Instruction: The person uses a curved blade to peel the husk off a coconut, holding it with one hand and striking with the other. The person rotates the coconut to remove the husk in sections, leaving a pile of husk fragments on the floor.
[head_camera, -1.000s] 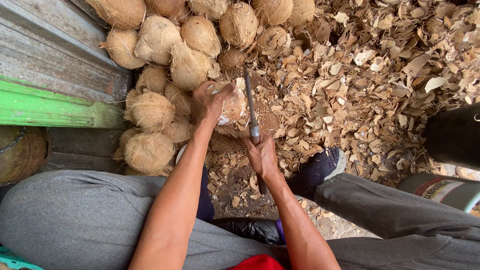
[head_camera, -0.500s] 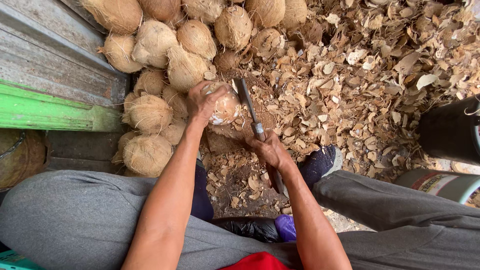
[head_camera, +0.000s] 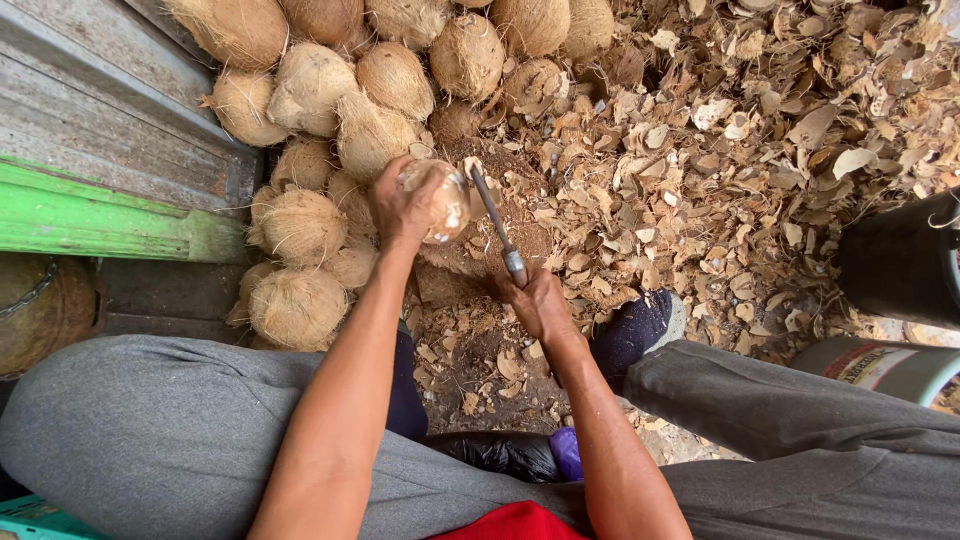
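My left hand (head_camera: 400, 205) grips a partly peeled coconut (head_camera: 442, 200), pale and smooth on its right side, held over a worn block on the ground. My right hand (head_camera: 540, 305) is closed on the handle of a short knife (head_camera: 497, 225). The blade slants up and to the left, and its tip touches the coconut's right edge. Several brown husked coconuts (head_camera: 300, 225) are heaped directly behind and left of my left hand.
Shell chips and husk scraps (head_camera: 740, 170) cover the ground to the right. A grey and green wooden ledge (head_camera: 110, 215) runs along the left. A black bucket (head_camera: 900, 260) and a can (head_camera: 880, 365) stand at right. My shoe (head_camera: 635, 330) rests by the block.
The knife has swung from nearly upright to slanting left, its tip now at the coconut. My right hand has shifted down and right. The coconut stays in my left hand.
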